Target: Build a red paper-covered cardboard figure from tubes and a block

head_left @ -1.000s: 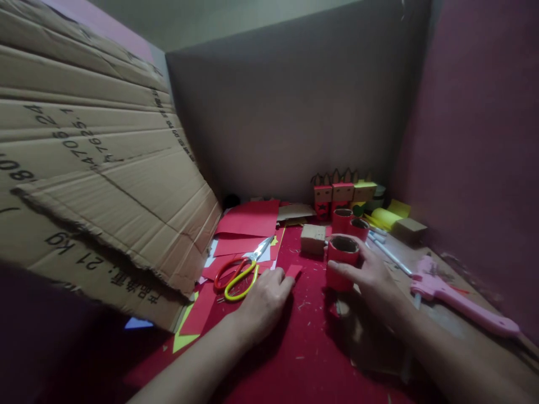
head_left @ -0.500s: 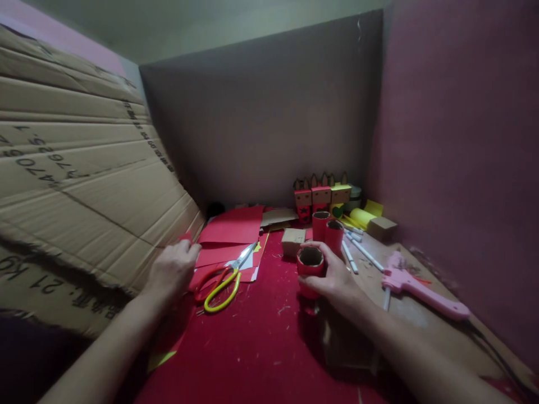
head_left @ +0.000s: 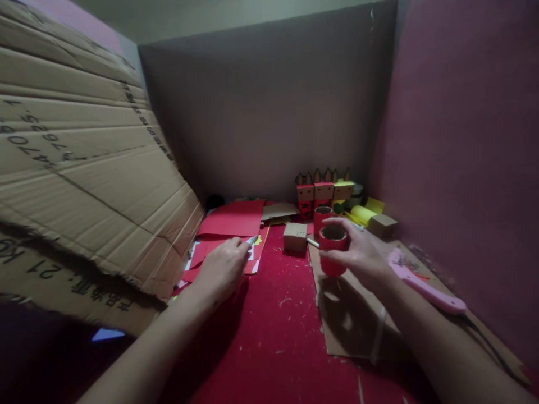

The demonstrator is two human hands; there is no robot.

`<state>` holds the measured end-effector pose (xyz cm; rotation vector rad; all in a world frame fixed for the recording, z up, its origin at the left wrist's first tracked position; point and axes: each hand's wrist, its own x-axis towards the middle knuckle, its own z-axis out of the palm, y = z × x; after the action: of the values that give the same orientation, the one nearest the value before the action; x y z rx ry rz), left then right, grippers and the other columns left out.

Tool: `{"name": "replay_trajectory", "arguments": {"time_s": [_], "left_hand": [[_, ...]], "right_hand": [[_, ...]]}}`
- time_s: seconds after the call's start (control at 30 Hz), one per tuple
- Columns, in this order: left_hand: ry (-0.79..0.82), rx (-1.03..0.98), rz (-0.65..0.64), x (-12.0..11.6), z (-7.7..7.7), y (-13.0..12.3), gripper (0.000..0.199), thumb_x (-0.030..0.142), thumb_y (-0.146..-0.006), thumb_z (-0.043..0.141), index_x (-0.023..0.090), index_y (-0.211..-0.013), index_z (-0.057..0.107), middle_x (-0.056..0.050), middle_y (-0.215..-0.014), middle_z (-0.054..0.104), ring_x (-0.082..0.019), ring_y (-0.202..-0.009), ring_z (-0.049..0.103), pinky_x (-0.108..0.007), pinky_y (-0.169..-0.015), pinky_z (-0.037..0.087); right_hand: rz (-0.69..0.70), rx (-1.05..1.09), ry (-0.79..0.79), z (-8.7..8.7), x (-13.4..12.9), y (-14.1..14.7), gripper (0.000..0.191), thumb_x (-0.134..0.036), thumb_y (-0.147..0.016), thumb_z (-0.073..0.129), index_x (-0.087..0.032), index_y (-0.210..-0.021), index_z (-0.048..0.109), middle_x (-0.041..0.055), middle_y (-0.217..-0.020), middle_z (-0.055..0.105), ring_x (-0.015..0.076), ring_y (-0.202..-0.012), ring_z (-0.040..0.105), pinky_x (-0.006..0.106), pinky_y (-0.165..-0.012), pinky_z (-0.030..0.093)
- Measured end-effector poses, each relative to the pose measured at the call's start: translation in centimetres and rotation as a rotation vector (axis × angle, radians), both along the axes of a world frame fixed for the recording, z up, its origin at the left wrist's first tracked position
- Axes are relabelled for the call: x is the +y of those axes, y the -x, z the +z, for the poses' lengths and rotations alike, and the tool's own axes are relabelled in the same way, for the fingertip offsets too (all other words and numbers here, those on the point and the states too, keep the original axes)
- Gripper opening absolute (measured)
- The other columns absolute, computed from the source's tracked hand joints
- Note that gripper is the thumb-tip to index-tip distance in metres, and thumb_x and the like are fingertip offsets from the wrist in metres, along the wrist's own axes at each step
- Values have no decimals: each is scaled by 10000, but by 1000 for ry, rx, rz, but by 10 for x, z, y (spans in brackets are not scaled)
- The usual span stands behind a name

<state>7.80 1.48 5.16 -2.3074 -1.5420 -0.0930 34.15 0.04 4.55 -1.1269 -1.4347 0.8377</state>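
Observation:
My right hand (head_left: 357, 252) is wrapped around a red paper-covered cardboard tube (head_left: 333, 264), held upright with its open end up, above a cardboard sheet (head_left: 337, 345). Behind it stands another red tube (head_left: 322, 216), partly hidden. My left hand (head_left: 225, 266) is closed over the scissors, whose blades (head_left: 252, 240) poke out past the fingers. Their handles are hidden by the hand. Under and beyond that hand lie red paper sheets (head_left: 231, 219).
A small cardboard box (head_left: 295, 237) sits mid-table. Finished box-headed tube figures (head_left: 323, 191) line the back. A pink glue gun (head_left: 425, 286) with a cord lies right. Yellow paper (head_left: 362, 214) and another cardboard block (head_left: 382, 225) are behind it. A large cardboard panel (head_left: 92, 185) leans at left.
My left hand has moved right onto the scissors and closed on them; the red scrap no longer shows in it. My right hand has carried the red tube rightward over the cardboard sheet.

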Motion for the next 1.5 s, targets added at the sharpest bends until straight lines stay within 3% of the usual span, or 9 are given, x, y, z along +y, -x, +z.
{"name": "replay_trajectory", "arguments": {"time_s": [0.13, 0.37, 0.57, 0.73, 0.83, 1.07, 1.27, 1.4, 1.5], "left_hand": [[23, -67, -81, 3, 1, -22, 216, 183, -914, 387, 152, -954, 597, -98, -908, 597, -205, -734, 580, -289, -585, 401], [83, -156, -206, 13, -12, -43, 200, 134, -881, 420, 161, -940, 608, -91, -905, 614, -212, -772, 593, -302, -628, 434], [150, -235, -217, 16, -32, -35, 154, 120, -843, 477, 155, -910, 611, -86, -897, 629, -213, -813, 609, -310, -680, 467], [187, -331, -198, 22, -45, -28, 175, 166, -885, 442, 155, -924, 612, -86, -914, 645, -210, -832, 622, -316, -718, 480], [203, -387, -191, 26, -49, -27, 193, 184, -898, 426, 163, -943, 613, -84, -923, 651, -213, -860, 625, -323, -748, 483], [172, -483, -166, 40, -37, -32, 296, 196, -862, 501, 120, -1148, 521, -129, -1043, 619, -248, -981, 594, -376, -851, 466], [145, -575, -118, 66, -28, -76, 652, 434, -786, 610, 132, -1303, 352, -185, -1199, 485, -329, -1123, 506, -446, -894, 429], [185, -655, -72, 79, -29, -105, 708, 443, -754, 622, 122, -1317, 338, -212, -1196, 469, -374, -1104, 523, -476, -864, 428], [248, -750, -77, 88, -25, -103, 642, 377, -751, 606, 116, -1294, 383, -210, -1177, 501, -369, -1104, 530, -469, -877, 424]], "right_hand": [[-75, 12, 64, 5, -3, -24, 562, -296, -595, 737, -221, -1098, 499, 49, -893, 656, 232, -747, 632, 345, -623, 513], [-59, -293, -21, -16, -6, -22, 478, -272, -599, 711, -202, -1023, 502, 56, -922, 623, 253, -873, 608, 399, -793, 489], [-34, -442, -36, -20, -7, -21, 430, -230, -668, 646, -233, -1072, 497, 54, -959, 632, 257, -884, 613, 398, -767, 494], [-204, -341, -70, -25, -4, -22, 434, -330, -699, 666, -233, -1092, 509, 82, -1065, 626, 266, -906, 620, 440, -821, 482], [-208, -377, -135, -31, 1, -19, 517, -299, -685, 664, -228, -1166, 488, 97, -1142, 590, 289, -1014, 587, 466, -896, 449], [-198, -404, -48, -37, 5, -18, 854, -250, -674, 641, -151, -1419, 235, 162, -1194, 577, 352, -1165, 510, 529, -980, 381], [-227, -411, -116, -45, 7, -18, 882, -270, -678, 668, -174, -1427, 213, 177, -1442, 352, 330, -1316, 361, 513, -1073, 285], [-242, -383, -50, -45, 6, -14, 881, -272, -682, 657, -193, -1432, 201, 152, -1311, 510, 328, -1246, 455, 519, -1005, 374], [-237, -362, -17, -44, 5, -12, 885, -244, -670, 649, -204, -1435, 207, 127, -1212, 588, 321, -1163, 537, 496, -949, 432]]}}
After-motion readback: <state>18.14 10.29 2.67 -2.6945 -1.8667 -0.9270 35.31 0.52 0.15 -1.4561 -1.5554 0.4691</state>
